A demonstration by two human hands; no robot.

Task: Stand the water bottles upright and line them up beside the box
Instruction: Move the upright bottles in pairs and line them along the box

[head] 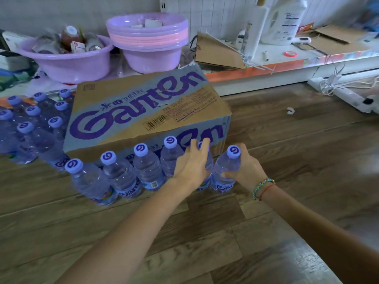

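Gripping 2 upright bottles beside the box (pixel 143 111), both hands (pixel 193 165) seemingly hide their labels.

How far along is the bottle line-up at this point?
Done: four bottles stand upright in a row along the box front, starting at the leftmost bottle. In hand: the left hand grips a fifth bottle and the right hand a sixth bottle, both upright at the row's end. No lying bottles visible.

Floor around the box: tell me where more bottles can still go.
Bare floor lies right of the box, beyond the bottle in the right hand. The front row and left cluster are crowded.
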